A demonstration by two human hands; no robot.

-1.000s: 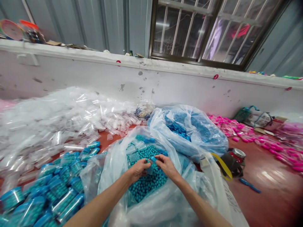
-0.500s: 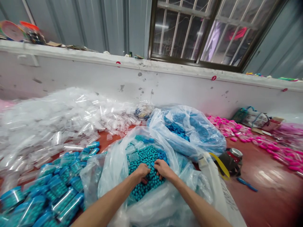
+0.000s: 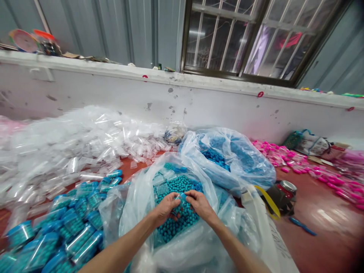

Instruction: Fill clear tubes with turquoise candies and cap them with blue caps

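Over an open plastic bag [image 3: 129, 212] of teal beads [image 3: 178, 225], my left hand [image 3: 166, 208] is closed around a small clear jar [image 3: 178, 201]. My right hand [image 3: 199, 204] meets it from the other side, fingers pinched at a blue lid [image 3: 182, 195] on the jar's upper end. How firmly the lid sits cannot be made out. Several clear empty jars [image 3: 162, 189] lie on the beads at the bag's left side. Blue lids [image 3: 196, 186] lie at its right side, partly behind my right hand.
Filled blue-lidded jars [image 3: 82, 239] are heaped at the left. Behind them spreads a pile of clear jars [image 3: 93, 132]. A second bag [image 3: 250, 167] holds blue lids [image 3: 214, 157]. On the red table [image 3: 327, 212] are a metal-lidded flask [image 3: 287, 189], a blue pen-like tool [image 3: 303, 226] and pink pieces [image 3: 298, 161].
My hands have risen slightly from the beads and come together, with the clear jar and its blue lid now visible between them. The camera view has shifted a little.
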